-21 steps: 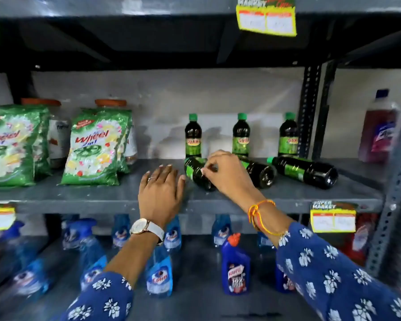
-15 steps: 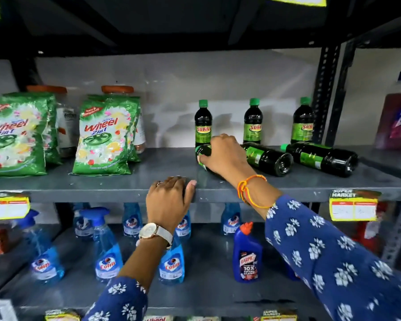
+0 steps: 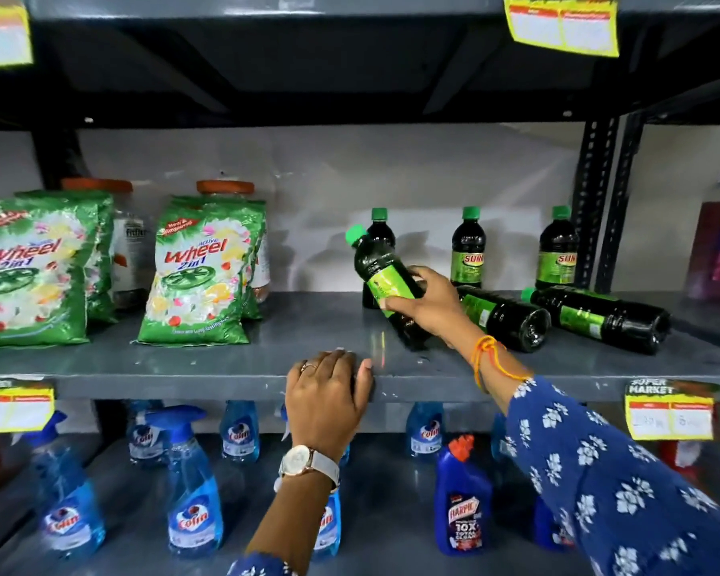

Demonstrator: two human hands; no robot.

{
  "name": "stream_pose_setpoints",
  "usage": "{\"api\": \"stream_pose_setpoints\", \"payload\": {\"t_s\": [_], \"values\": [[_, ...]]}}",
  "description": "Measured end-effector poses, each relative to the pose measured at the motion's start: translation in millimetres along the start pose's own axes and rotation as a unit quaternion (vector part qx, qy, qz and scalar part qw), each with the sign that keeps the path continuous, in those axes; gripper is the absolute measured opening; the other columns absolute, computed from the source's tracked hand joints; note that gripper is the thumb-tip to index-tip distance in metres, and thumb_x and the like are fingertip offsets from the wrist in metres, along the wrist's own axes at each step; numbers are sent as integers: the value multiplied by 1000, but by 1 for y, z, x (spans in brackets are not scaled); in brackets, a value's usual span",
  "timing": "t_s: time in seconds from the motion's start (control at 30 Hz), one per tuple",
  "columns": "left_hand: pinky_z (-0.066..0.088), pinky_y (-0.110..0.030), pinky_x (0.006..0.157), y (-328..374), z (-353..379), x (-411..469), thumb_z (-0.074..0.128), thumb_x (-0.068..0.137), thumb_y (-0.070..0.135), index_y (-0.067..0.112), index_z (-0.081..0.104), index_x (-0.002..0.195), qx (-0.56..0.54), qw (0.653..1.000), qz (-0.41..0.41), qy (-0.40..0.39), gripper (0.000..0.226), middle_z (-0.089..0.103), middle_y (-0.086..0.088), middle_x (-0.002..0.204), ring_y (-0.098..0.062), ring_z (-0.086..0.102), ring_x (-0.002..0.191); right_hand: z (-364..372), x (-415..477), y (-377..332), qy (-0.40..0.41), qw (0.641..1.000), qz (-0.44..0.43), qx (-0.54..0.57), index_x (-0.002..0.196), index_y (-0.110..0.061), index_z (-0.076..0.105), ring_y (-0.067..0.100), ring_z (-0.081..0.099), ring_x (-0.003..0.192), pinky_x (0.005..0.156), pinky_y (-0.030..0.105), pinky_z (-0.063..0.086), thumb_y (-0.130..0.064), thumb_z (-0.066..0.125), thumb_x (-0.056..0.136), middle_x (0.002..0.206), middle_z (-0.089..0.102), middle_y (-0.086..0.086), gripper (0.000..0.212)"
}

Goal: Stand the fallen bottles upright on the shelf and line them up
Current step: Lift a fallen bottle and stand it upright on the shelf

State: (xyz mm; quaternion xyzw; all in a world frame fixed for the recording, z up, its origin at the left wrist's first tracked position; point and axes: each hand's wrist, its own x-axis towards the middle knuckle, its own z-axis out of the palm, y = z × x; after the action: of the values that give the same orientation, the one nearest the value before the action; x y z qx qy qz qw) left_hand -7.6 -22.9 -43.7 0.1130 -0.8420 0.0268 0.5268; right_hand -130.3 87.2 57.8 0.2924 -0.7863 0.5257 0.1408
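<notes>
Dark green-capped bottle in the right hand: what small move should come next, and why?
Probably tip the dark green-capped bottle fully upright and set its base on the grey metal shelf. The right hand has a grip around its label, but it leans cap-left with its base near the shelf. The left hand rests on the shelf edge. Two matching fallen bottles lie to its right.

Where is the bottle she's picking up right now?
The dark green-capped plastic bottle is tilted in the right hand, mid-shelf in the head view, in front of an upright bottle, left of two fallen bottles.
</notes>
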Motion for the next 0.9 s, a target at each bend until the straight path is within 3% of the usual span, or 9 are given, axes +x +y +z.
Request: {"api": "stream_pose_setpoints", "payload": {"t_s": [0.07, 0.27, 0.37, 0.47, 0.53, 0.6, 0.7, 0.8, 0.9], "values": [[43, -35, 72, 0, 2, 0, 45, 90, 37, 15, 71, 77, 4, 1000, 0, 9, 36, 74, -3, 83, -24, 67, 72, 0, -4, 8, -19, 985, -26, 171, 112, -11, 57, -5, 63, 69, 63, 8, 47, -3, 75, 69, 103, 67, 14, 47], [40, -35, 74, -1, 7, 0, 46, 89, 35, 15, 72, 79, -5, 1000, -2, 21, 34, 74, -3, 83, -23, 67, 72, 2, -7, 20, -61, 934, 6, 352, 99, -16, 58, 0, 66, 66, 59, 13, 51, 16, 55, 76, 79, 70, -5, 40], [39, -35, 76, -1, 7, 0, 45, 89, 35, 14, 72, 80, -8, 1000, -3, 16, 36, 74, -3, 84, -23, 68, 74, -3, -7, 23, -94, 929, 17, 357, 101, -15, 59, 6, 64, 74, 65, 15, 50, 11, 54, 78, 86, 67, 0, 35], [41, -36, 76, -1, 7, -1, 41, 90, 37, 14, 73, 82, -9, 1000, -8, 7, 40, 75, -3, 85, -23, 68, 77, -3, -9, 27, -123, 942, 28, 311, 103, -27, 57, 5, 64, 87, 72, 14, 48, -12, 69, 75, 96, 68, -6, 33], [41, -36, 76, -1, 8, -1, 41, 90, 37, 14, 73, 82, -11, 1000, -8, 5, 41, 75, -4, 85, -23, 68, 78, 1, -9, 30, -106, 970, 29, 219, 107, -31, 52, 8, 61, 100, 83, 19, 50, -30, 81, 64, 107, 64, -2, 52], [41, -36, 76, -2, 8, -1, 40, 91, 37, 14, 73, 82, -13, 1000, -7, 7, 41, 75, -4, 86, -23, 68, 78, 6, -8, 30, -80, 989, 35, 121, 116, -18, 41, 21, 51, 116, 99, 36, 45, -36, 87, 51, 121, 52, 10, 82], [41, -35, 76, -1, 8, -2, 41, 91, 36, 14, 73, 83, -11, 1000, -7, 10, 39, 74, -4, 86, -23, 68, 77, 5, -8, 33, -67, 986, 48, 144, 104, -17, 44, 27, 55, 111, 98, 45, 45, -17, 87, 53, 119, 56, 17, 67], [39, -35, 78, -1, 8, -2, 41, 90, 35, 14, 73, 84, -9, 1000, -7, 11, 38, 74, -4, 87, -24, 68, 78, 1, -8, 34, -108, 970, 54, 209, 87, -26, 51, 27, 59, 107, 95, 37, 45, 5, 74, 65, 105, 65, 7, 45], [40, -36, 78, -1, 9, -2, 41, 90, 34, 14, 72, 84, -7, 1000, -9, 13, 38, 74, -5, 86, -25, 68, 78, 1, -8, 35, -113, 966, 39, 228, 88, -28, 55, 13, 64, 99, 84, 24, 47, 0, 76, 66, 92, 68, -7, 41]]}}
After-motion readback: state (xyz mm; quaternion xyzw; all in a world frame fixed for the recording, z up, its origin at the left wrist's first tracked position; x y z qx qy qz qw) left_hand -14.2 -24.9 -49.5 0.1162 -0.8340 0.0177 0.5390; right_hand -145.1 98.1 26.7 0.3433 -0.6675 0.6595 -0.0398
